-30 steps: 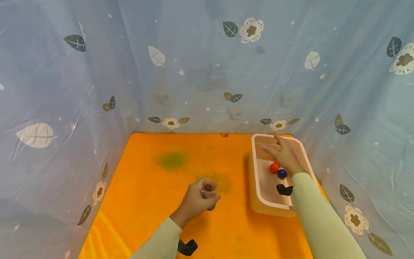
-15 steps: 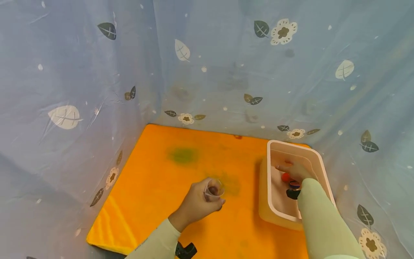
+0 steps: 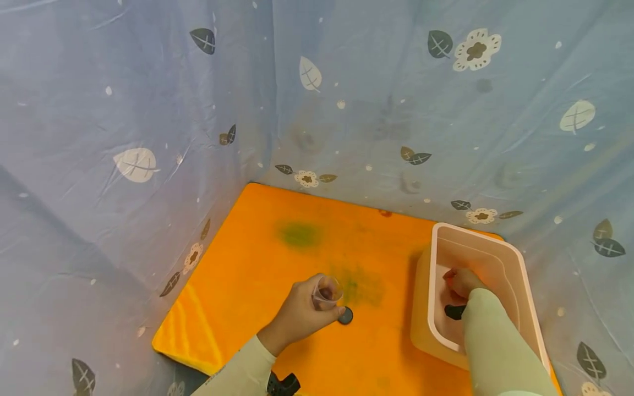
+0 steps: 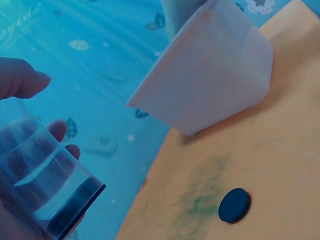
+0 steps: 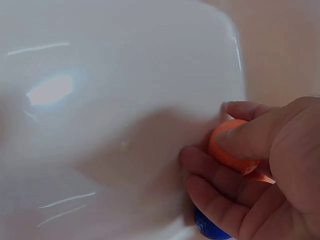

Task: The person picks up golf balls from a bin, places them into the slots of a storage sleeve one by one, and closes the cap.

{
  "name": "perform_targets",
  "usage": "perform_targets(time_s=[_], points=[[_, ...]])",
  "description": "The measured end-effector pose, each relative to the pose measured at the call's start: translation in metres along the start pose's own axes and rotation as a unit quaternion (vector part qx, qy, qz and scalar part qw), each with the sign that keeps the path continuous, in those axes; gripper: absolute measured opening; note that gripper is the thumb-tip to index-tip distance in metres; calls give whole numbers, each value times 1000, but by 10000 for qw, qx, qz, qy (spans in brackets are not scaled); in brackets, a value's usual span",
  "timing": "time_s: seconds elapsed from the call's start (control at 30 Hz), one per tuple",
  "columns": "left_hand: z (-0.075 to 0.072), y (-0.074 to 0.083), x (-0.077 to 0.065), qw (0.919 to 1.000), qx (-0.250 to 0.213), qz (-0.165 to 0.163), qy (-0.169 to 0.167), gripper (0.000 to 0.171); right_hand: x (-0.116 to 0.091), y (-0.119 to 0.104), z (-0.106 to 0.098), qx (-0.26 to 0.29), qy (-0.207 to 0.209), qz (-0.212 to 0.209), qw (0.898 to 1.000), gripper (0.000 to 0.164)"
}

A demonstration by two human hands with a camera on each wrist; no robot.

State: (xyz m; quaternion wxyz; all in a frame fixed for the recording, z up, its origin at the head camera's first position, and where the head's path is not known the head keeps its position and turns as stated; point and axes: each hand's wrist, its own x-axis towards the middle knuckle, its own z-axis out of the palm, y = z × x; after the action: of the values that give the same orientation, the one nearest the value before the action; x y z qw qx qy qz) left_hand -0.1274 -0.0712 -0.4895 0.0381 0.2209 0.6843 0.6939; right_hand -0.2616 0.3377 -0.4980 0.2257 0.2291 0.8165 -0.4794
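Observation:
My left hand [image 3: 299, 313] grips a clear plastic cup [image 4: 42, 175] above the orange surface. A dark layer sits at the cup's base. Below the cup lies a round black disc [image 3: 345, 315], apart from the hand. Inside the pink bin [image 3: 432, 286], my right hand [image 3: 465, 281] pinches an orange ball [image 5: 230, 152] between thumb and fingers. A blue ball [image 5: 210, 227] shows just under the lower fingers in the right wrist view, partly hidden. Another bit of orange [image 5: 262, 177] peeks out beneath the thumb; its shape is hidden.
The bin stands at the right side of an orange cloth-covered surface [image 3: 277, 264] with green stains. Patterned blue curtains [image 3: 366, 110] close in the back and sides. The bin's raised walls surround the right hand.
The right hand has gone down into the bin, its spread fingers closing on the orange ball. The head view has swung, shifting the scene rightward. The left hand still holds the cup; the black disc shows more fully.

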Motion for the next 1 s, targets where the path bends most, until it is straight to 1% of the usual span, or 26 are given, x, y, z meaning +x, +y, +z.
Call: perform_targets(time_s=[0.07,0.1,0.13,0.2,0.23,0.27,0.33,0.37,0.4,0.43,0.47,0.5,0.53,0.6,0.67,0.7,0.73,0.83,0.93,1.0], points=[[0,0,1,10000,16,-24,-45,22,6,3,-4,-87,-126,-71,9999,28],[0,0,1,10000,73,-21,-57,22,11,6,-6,-231,-266,-251,9991,29],[0,0,1,9999,151,1,-61,24,17,9,-9,-240,-379,-328,9985,29],[1,0,3,9997,172,12,-153,24,29,21,-16,-87,-515,-404,9978,29],[1,0,3,9997,167,13,-203,24,34,27,-19,-161,-636,-589,9961,28],[1,-1,3,9996,141,-13,-245,23,38,32,-23,-274,-686,-773,9943,29],[3,-1,3,9994,3,-136,-317,23,44,36,-28,-314,-713,-879,9931,29],[3,-2,3,9991,-94,-223,-359,22,43,35,-30,-396,-698,-1005,9917,32],[3,-2,3,9989,-88,-276,-379,23,41,33,-32,-530,-655,-1108,9903,34],[4,-2,4,9986,-115,-331,-408,24,38,30,-33,-524,-611,-1199,9895,36],[4,-3,4,9983,-113,-383,-429,24,33,26,-33,-465,-514,-1201,9903,37],[4,-3,4,9980,-129,-419,-454,24,29,21,-34,-449,-418,-1312,9895,38],[3,-3,4,9976,-140,-453,-496,25,24,17,-34,-574,-266,-1563,9857,41],[2,-3,4,9970,-189,-492,-568,24,13,7,-34,-785,131,-2045,9756,43],[0,-4,3,9964,-232,-526,-625,24,2,-1,-31,-977,547,-2523,9611,42],[-1,-5,2,9962,-244,-524,-648,23,-5,-5,-29,-995,721,-2735,9540,43],[-3,-5,1,9961,-235,-527,-664,23,-11,-8,-26,-964,869,-2872,9491,43],[-8,-6,-1,9964,-202,-460,-688,23,-29,-19,-16,-456,1010,-3152,9425,46],[-15,-6,-3,9975,-38,-335,-626,24,-43,-31,-3,292,948,-3296,9389,47],[-19,-6,-4,9979,74,-244,-594,25,-53,-36,5,861,821,-3348,9348,46]])
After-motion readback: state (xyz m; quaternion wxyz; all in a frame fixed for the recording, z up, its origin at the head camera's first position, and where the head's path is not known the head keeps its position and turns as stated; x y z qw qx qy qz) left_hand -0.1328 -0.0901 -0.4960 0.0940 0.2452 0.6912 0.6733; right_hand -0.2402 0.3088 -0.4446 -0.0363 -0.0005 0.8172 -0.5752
